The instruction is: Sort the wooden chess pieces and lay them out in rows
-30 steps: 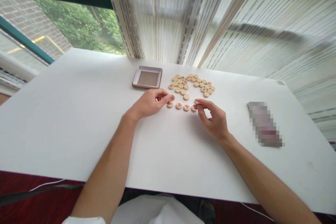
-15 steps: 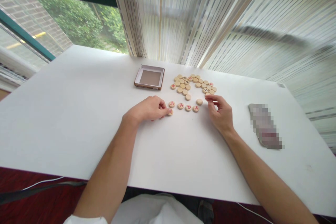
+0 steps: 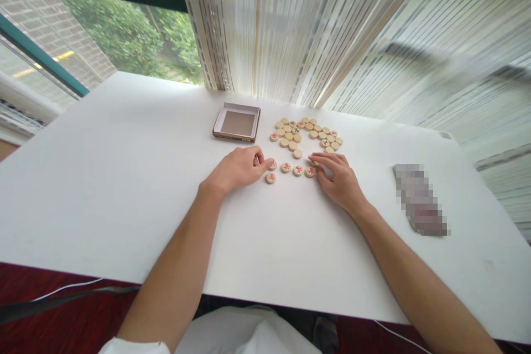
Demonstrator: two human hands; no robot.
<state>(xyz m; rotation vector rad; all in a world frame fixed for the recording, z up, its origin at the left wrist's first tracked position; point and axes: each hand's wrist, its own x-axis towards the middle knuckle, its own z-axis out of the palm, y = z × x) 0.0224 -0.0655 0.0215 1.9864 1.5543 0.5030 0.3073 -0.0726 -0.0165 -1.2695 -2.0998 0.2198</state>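
My left hand [image 3: 240, 170] is closed, its thumb and forefinger on a wooden Chinese chess piece [image 3: 272, 165] at the left end of a short row. Just below that lies a single red-marked piece [image 3: 270, 178], free of my fingers. The row continues rightward with red-marked pieces [image 3: 297, 171] lying flat. At its right end my right hand [image 3: 338, 178] pinches a piece, mostly covered by the fingers, its thumb beside a red-marked piece [image 3: 310, 172]. Beyond the row, a loose cluster of pieces [image 3: 288, 136] lies mostly blank side up, a few showing red or black characters.
An open shallow box [image 3: 237, 122] stands behind my left hand. A blurred-out flat item [image 3: 421, 199] lies to the right on the white table [image 3: 103, 177]. Striped curtains [image 3: 274, 27] and a window border the table's far edge.
My left hand has moved up from the lower red-marked piece, letting go of it, to the row's left end. My right hand has moved left onto the blank piece.
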